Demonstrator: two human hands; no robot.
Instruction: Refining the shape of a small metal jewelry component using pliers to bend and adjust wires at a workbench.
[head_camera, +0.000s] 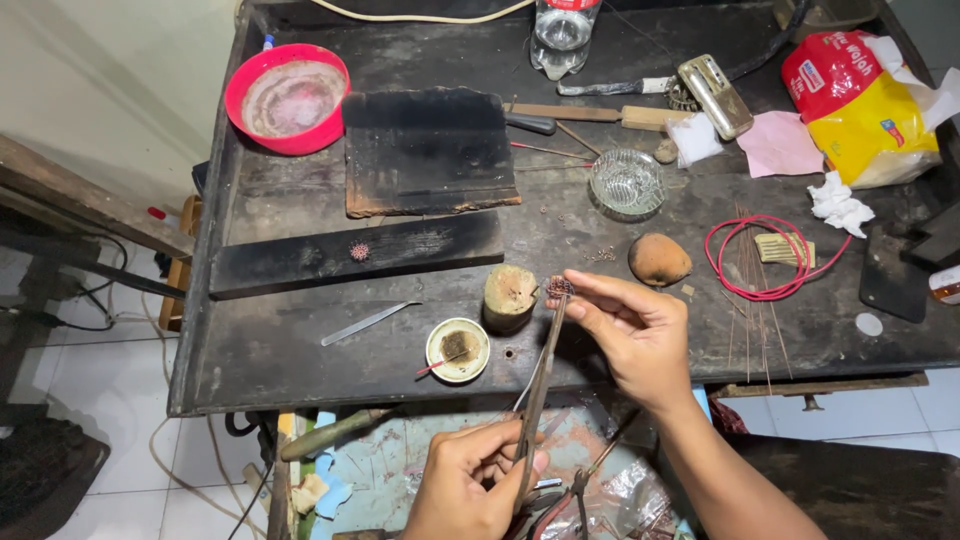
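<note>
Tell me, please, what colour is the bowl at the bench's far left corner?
The bowl is bright pinkish-red outside, with a pale, whitish-grey residue inside; the head view shows it.

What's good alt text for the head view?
Left hand holds tweezers gripping a small beaded piece, which the right hand pinches, over a dark workbench. Nearby: wood stump, small tin, red bowl, glass dish, red wire coil.

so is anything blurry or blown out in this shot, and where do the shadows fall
Head view: even, soft light; the small piece at the tweezers tip is too fine to resolve; the white tissue nearly washes out; a soft shadow sits under the right hand.
</note>
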